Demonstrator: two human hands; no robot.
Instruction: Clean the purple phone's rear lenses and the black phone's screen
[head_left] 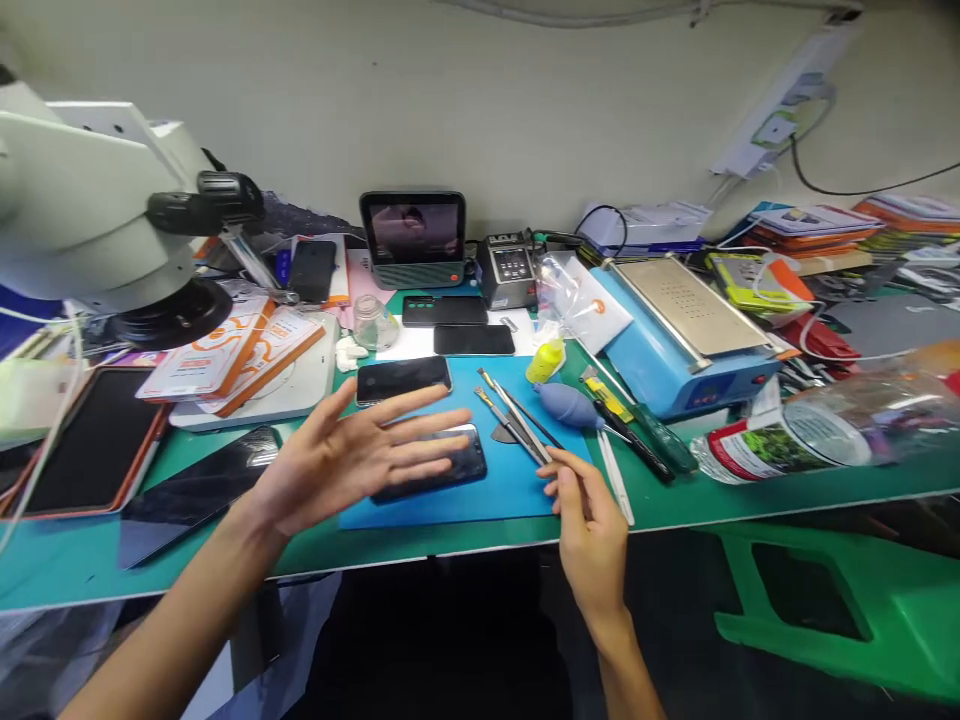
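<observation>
Near bench front edge, on blue mat | left hand spread, released, above phone | right hand grasping tweezers | green bench cluttered, pale wall behind

two bare forearms enter from the lower edge of the view. left hand: no glove, no ring, no watch or band at the wrist; five fingers visible, nails short and unpainted. left forearm: uncovered along its whole visible length, no sleeve edge in view. right hand: no glove, no ring seen; wrist bare, no strap. right forearm: uncovered down to the frame edge, no cuff visible. no markings, tape or bandage seen on either arm. clothing above the forearms lies outside the view.
</observation>
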